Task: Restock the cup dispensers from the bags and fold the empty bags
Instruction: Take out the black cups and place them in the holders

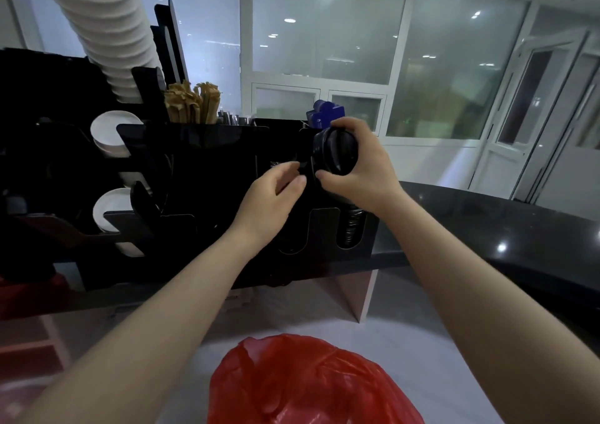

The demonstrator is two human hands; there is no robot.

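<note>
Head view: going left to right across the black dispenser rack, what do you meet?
White lids, brown paper-wrapped sticks, left hand, black lids gripped by the right hand.

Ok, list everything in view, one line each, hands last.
Dispenser rack: one, black, centre left.
Cup stack: one, white, rack's top left.
Lid stacks: two, white, rack's left slots.
Paper packets: one bunch, brown, rack's top.
Blue object: one, behind the rack, unclear.
Slotted lids: one stack, black, lower right slot.
Held lids: one stack, black, in right hand.
Bag: one, red, bottom centre.
Counter: one, black, right.
Left hand: at rack front.
Right hand: grips held lids.
</note>
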